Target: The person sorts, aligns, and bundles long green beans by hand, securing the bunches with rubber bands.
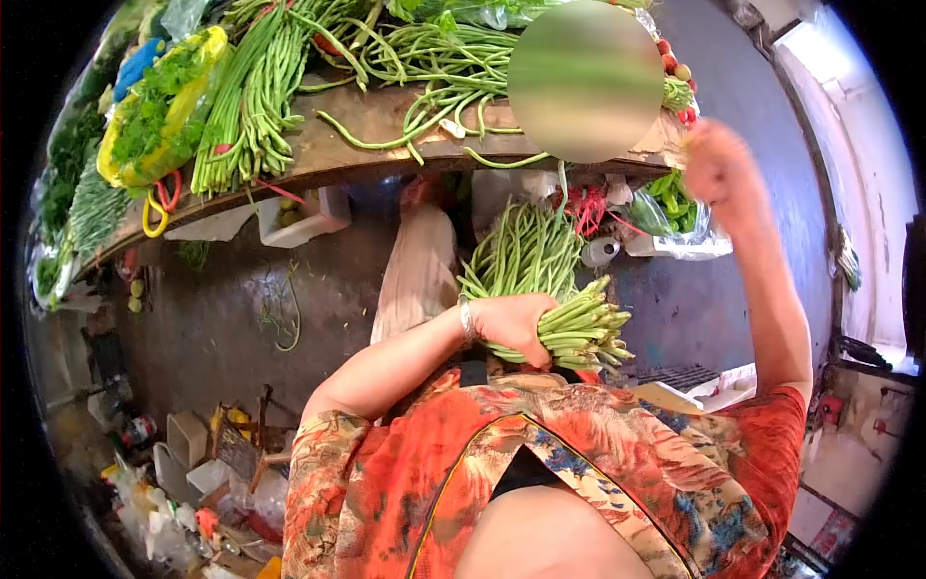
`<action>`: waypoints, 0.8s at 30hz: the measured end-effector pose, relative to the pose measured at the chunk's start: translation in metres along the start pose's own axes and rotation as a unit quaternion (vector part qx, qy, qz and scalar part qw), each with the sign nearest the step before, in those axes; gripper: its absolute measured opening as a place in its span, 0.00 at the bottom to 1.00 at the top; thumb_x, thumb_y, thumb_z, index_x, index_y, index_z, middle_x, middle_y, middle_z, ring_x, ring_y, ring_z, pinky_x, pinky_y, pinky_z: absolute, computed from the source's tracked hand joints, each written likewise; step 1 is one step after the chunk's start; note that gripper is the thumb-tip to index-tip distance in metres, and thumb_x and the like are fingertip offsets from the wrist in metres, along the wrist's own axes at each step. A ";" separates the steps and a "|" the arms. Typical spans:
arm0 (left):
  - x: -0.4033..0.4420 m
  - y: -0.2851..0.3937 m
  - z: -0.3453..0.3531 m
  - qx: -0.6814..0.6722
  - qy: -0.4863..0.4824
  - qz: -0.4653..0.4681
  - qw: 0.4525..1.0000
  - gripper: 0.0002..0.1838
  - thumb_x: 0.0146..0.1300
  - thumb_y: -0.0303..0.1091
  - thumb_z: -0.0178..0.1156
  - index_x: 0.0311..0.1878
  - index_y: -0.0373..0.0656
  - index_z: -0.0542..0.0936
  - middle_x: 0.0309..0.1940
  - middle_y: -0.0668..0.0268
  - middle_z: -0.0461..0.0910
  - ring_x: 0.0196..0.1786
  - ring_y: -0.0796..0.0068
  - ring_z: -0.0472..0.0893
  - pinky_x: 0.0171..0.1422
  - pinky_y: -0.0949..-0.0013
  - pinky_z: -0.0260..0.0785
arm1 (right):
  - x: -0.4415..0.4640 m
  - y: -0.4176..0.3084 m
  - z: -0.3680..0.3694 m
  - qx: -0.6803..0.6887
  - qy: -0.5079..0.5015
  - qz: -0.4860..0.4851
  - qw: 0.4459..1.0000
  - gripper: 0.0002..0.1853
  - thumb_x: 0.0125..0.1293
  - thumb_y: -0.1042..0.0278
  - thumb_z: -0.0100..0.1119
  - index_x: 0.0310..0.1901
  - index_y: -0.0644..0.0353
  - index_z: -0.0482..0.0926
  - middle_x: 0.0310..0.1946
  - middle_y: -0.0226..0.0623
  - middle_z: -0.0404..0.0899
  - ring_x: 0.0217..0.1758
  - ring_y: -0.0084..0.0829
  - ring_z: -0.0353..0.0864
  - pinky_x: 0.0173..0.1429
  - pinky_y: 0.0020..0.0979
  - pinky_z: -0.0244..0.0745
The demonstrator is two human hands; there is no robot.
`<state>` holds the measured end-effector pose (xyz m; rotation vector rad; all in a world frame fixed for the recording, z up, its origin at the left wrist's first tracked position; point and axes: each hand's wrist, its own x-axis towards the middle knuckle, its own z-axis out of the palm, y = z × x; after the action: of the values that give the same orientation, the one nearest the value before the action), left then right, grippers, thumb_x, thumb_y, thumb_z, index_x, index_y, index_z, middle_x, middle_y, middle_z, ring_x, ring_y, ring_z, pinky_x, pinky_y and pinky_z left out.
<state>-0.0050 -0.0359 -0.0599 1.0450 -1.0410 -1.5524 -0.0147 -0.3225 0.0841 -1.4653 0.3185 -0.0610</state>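
Counter (pixel 381 111): worn brown wood, hard-edged, beyond the left fingers. Long-bean bundle (pixel 521 251): passes through the left hand (pixel 521 320), whose fingers are wrapped round it just behind the blunt cut ends; slim, ridgeless-looking, bendy pods fan out forward of them. Risk: uneven grip pressure could let inner pods slip; squeezing too hard could crease them. Right hand (pixel 719 174): raised, fingers curled; blurred, cannot tell whether anything is held.

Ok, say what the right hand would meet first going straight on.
Probably the vegetables at the right end of the table, though the right hand is blurred and depth is unclear.
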 end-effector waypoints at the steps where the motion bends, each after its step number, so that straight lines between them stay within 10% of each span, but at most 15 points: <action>1: -0.001 0.000 -0.001 -0.001 -0.001 0.000 1.000 0.21 0.43 0.24 0.69 0.45 0.37 0.78 0.37 0.70 0.81 0.41 0.82 0.76 0.47 0.73 0.71 | 0.000 -0.024 0.002 -0.025 0.033 -0.025 0.999 0.07 0.67 0.69 0.49 0.29 0.54 0.71 0.12 0.15 0.55 0.11 0.11 0.49 0.16 0.21 0.44; 6: -0.013 -0.006 -0.013 -0.201 0.151 0.134 0.958 0.37 0.43 0.24 0.69 0.61 0.38 0.69 0.48 0.64 0.77 0.41 0.73 0.78 0.46 0.68 0.73 | 0.016 0.004 -0.002 -0.287 -0.066 -0.024 0.955 0.12 0.68 0.65 0.51 0.45 0.63 0.80 0.35 0.30 0.81 0.37 0.19 0.77 0.44 0.21 0.70; 11: -0.041 -0.007 -0.003 -0.213 0.316 0.168 0.909 0.37 0.48 0.25 0.66 0.64 0.34 0.65 0.46 0.58 0.78 0.39 0.66 0.81 0.43 0.65 0.74 | 0.058 0.051 -0.005 -0.343 -0.055 -0.137 0.928 0.10 0.69 0.69 0.55 0.45 0.64 0.82 0.39 0.31 0.84 0.46 0.20 0.79 0.56 0.27 0.71; 15: -0.051 -0.008 -0.007 -0.235 0.330 0.136 0.904 0.25 0.48 0.29 0.66 0.51 0.34 0.73 0.35 0.57 0.80 0.36 0.64 0.81 0.42 0.65 0.74 | 0.094 0.081 -0.011 -0.362 -0.008 -0.168 0.917 0.09 0.65 0.69 0.58 0.42 0.62 0.83 0.33 0.31 0.85 0.39 0.19 0.79 0.47 0.23 0.72; 17: -0.057 -0.016 -0.008 -0.247 0.357 0.082 0.897 0.32 0.43 0.32 0.68 0.57 0.37 0.75 0.49 0.60 0.80 0.53 0.65 0.78 0.61 0.63 0.68 | 0.104 0.094 -0.007 -0.380 0.016 -0.185 0.906 0.07 0.61 0.68 0.62 0.39 0.59 0.84 0.29 0.30 0.83 0.31 0.21 0.76 0.39 0.26 0.71; 24: -0.059 -0.026 -0.009 -0.292 0.352 0.145 0.877 0.31 0.48 0.32 0.65 0.57 0.34 0.71 0.43 0.55 0.80 0.44 0.62 0.81 0.51 0.61 0.74 | 0.134 0.095 0.002 -0.471 0.065 -0.140 0.868 0.14 0.56 0.65 0.65 0.43 0.60 0.81 0.38 0.42 0.81 0.41 0.35 0.81 0.47 0.34 0.75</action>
<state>0.0078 0.0249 -0.0788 0.8564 -0.1756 -0.9954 0.0995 -0.3415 -0.0329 -2.4887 0.2462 -0.2694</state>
